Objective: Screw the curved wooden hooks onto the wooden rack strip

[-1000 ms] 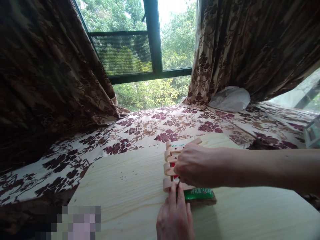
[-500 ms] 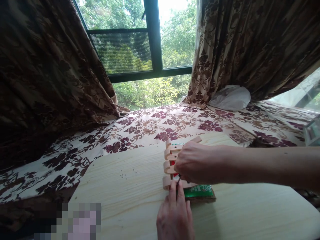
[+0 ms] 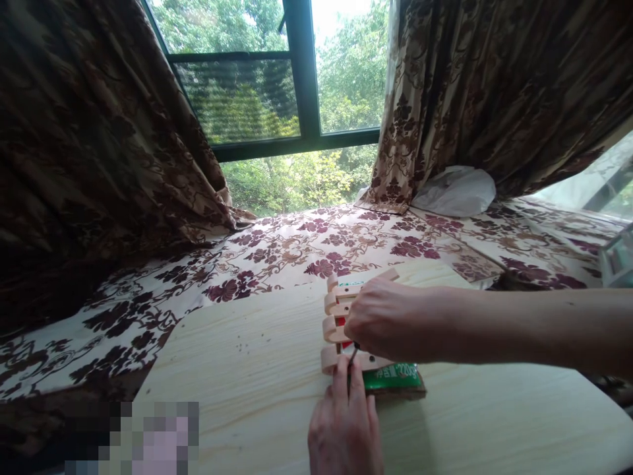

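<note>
A light wooden piece with several rounded, curled ends and small dark dots lies on the pale wooden board. Under it, a green packet with white print sticks out at the near right; bits of red and white show between the wooden strips. My right hand is closed in a fist over the wooden piece, around the top of a thin dark tool. Below it, my left hand has its fingertips at the tool's lower part, against the near edge of the wooden piece. The tool's tip is hidden.
Tiny dark specks lie on the board left of centre. Floral cloth spreads behind the board, with a white plastic bag by the curtain. A clear box stands at the far right. A blurred patch covers the lower left.
Both hands stay in nearly the same place. More of the dark dot and the packet's print beside my right hand shows now. The whole view has shifted very slightly.
</note>
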Available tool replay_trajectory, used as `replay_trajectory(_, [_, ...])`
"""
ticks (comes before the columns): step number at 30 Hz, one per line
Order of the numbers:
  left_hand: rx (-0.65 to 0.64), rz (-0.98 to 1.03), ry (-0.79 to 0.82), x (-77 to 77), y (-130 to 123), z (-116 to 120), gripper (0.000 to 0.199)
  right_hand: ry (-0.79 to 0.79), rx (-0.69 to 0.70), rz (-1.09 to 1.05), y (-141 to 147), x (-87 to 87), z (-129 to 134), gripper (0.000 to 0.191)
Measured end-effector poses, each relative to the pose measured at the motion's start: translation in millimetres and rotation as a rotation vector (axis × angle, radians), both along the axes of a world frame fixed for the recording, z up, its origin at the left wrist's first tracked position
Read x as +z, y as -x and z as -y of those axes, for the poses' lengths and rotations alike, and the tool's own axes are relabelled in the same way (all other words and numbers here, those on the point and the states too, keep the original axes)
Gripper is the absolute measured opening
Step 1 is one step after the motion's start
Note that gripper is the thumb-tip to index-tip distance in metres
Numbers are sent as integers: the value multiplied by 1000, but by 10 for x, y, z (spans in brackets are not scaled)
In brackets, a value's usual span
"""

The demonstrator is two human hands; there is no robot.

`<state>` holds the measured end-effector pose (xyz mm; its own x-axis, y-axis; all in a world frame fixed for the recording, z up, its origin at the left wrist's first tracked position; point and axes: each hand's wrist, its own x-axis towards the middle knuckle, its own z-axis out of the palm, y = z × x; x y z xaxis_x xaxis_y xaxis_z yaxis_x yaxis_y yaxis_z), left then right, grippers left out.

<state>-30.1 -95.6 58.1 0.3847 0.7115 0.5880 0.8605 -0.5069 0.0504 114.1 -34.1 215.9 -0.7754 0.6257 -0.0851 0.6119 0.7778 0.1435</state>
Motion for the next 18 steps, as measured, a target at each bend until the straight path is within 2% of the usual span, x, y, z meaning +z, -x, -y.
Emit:
replay_trajectory(6, [-6,-21,8,0,12,-4,38,29,-88,63,20,61,9,12])
replay_trajectory(14, [-11,-35,7,6,12,-4,37,13,41,-12,5,89,2,13])
replay_trajectory(18, [-19,-34,19,-1,16,4,37,41,-50,48,60,86,15,15])
